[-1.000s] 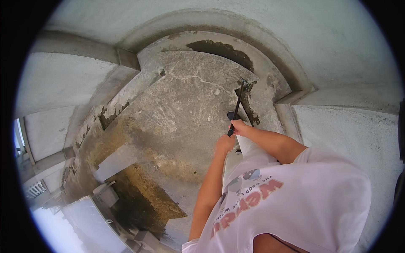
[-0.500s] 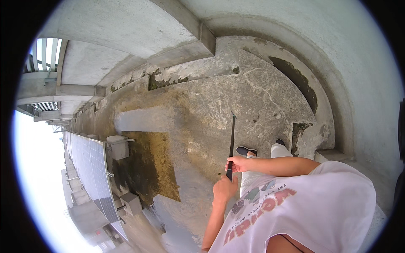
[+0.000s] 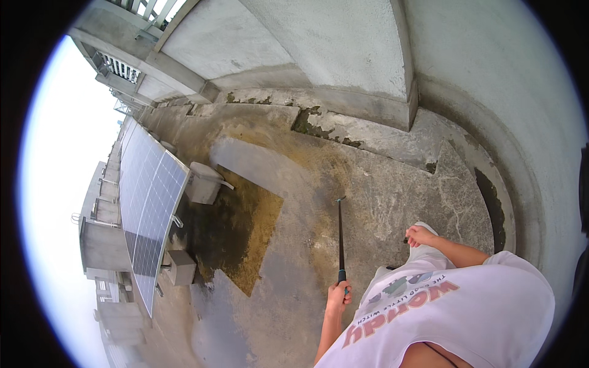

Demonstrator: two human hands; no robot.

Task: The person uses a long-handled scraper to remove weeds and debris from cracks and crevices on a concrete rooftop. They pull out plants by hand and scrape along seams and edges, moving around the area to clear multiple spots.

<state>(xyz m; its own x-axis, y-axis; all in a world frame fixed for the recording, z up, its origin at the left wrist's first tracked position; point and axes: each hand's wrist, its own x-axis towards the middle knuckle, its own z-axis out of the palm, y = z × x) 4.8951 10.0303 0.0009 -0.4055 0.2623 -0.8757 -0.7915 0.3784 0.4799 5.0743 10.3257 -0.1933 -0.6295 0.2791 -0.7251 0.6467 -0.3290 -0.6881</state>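
Observation:
My left hand (image 3: 338, 295) is wrapped round the dark grip of a long thin black pole (image 3: 341, 236). The pole points away from me over the concrete, and a small crosspiece shows at its far end; its exact kind is unclear. Whether that end touches the ground I cannot tell. My right hand (image 3: 419, 236) is off the pole, its fingers curled, in front of my white-trousered leg. A small dark bit shows beside those fingers; it may be a shoe or something held.
A tilted solar panel (image 3: 150, 202) stands at the left on concrete blocks (image 3: 181, 268). Dark wet patches (image 3: 224, 233) and shallow puddle water (image 3: 224, 325) cover the ground near it. A low broken ledge (image 3: 368, 135) and pale walls (image 3: 497, 67) border the far and right sides.
My right hand has let go of the pole and moved right to my leg. My left hand still holds the grip. The view has turned, showing more of the panel.

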